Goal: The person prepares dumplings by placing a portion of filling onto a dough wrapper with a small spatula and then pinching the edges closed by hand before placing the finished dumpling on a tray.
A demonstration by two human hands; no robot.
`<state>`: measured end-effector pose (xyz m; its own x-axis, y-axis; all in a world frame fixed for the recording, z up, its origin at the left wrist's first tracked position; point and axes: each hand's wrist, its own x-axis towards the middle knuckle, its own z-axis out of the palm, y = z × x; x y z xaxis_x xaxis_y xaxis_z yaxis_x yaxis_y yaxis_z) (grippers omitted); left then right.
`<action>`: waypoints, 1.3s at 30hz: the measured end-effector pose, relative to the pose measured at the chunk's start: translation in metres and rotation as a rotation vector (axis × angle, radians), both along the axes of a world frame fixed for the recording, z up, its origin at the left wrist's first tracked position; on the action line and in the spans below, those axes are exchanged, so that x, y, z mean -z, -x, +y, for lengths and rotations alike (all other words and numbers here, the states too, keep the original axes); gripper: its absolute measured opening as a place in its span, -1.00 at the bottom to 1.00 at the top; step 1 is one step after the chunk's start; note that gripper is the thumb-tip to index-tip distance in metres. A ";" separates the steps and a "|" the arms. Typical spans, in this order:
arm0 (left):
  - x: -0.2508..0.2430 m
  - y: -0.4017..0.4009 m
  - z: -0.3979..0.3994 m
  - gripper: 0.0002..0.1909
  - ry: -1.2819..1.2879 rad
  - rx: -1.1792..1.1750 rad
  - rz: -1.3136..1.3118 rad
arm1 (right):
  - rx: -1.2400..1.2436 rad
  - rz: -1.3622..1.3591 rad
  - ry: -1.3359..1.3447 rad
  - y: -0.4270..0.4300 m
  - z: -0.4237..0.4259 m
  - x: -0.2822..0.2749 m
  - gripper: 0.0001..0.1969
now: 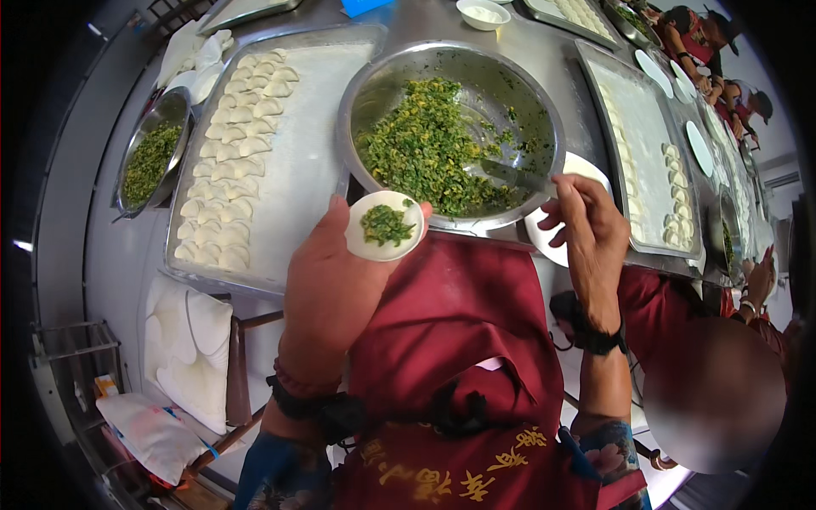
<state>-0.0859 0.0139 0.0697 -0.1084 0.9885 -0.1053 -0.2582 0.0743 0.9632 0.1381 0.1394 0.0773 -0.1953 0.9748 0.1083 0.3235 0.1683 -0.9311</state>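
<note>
On my left hand (347, 274) lies a round dumpling wrapper (384, 250) with a mound of green and yellow filling (386, 225) on it; the fingers curl beneath and the thumb stands at its left edge. My right hand (590, 233) grips the handle of a metal spreader (516, 176), whose blade reaches into a large steel bowl (347, 127). Chopped greens with yellow bits (424, 146) fill the bowl's left side and middle. Under the right hand, a white plate (542, 239) is partly hidden by the bowl and the hand.
Left of the bowl, a floured tray (319, 140) holds rows of folded dumplings (233, 150); beyond it stands a smaller bowl of filling (152, 162). Another dumpling tray (644, 108) lies right. A white bowl (483, 14) is at the far edge. Several people (695, 51) are at the right, one close by.
</note>
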 end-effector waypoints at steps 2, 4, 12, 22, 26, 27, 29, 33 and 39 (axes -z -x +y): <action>0.001 0.000 -0.003 -0.35 0.038 -0.141 -0.655 | -0.037 -0.127 -0.048 0.003 0.014 0.004 -0.74; 0.003 0.000 -0.003 -0.36 0.053 -0.254 -1.107 | -0.050 -0.189 0.010 0.014 0.021 -0.001 -0.74; 0.004 0.000 -0.001 -0.39 0.014 -0.190 -0.589 | -0.128 0.053 0.327 0.027 0.036 0.004 -0.70; -0.001 -0.005 0.008 -0.47 -0.006 -0.160 -0.512 | -0.124 0.401 0.422 0.004 0.024 0.006 -0.65; -0.005 -0.007 0.017 -0.51 -0.037 -0.137 -0.443 | -0.181 0.482 0.382 0.002 0.013 -0.012 -0.63; -0.006 -0.009 0.020 -0.52 -0.045 -0.121 -0.420 | -0.176 0.484 0.380 -0.001 0.007 -0.017 -0.63; -0.008 -0.008 0.020 -0.55 -0.053 -0.123 -0.351 | -0.166 0.444 0.346 0.004 -0.008 -0.028 -0.62; -0.004 -0.009 0.023 -0.58 -0.066 -0.107 -0.213 | -0.205 0.362 0.196 0.002 -0.040 -0.016 -0.70; -0.007 -0.010 0.026 -0.61 -0.089 -0.085 0.163 | -0.410 -0.211 -0.610 -0.006 -0.060 -0.001 -0.61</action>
